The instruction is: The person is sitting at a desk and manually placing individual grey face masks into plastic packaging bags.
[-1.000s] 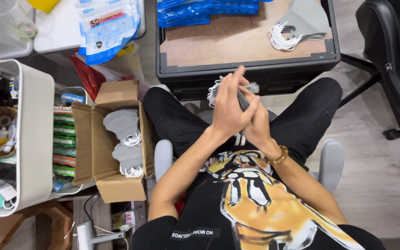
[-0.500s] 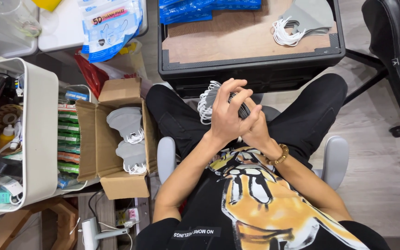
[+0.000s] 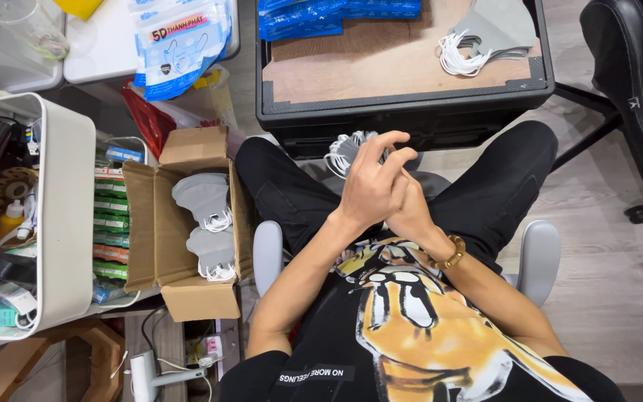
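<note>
A seated person's left hand (image 3: 372, 186) and right hand (image 3: 411, 211) close together around a small stack of grey face masks (image 3: 349, 150) (white ear loops dangling) over the lap, beside a cardboard box (image 3: 159, 246) holding more masks.

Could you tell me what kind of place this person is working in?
Probably a small packing workstation, perhaps home-based. The left hand and right hand handle grey face masks; more masks fill a cardboard box, and blue packets lie on a black tray table.
</note>
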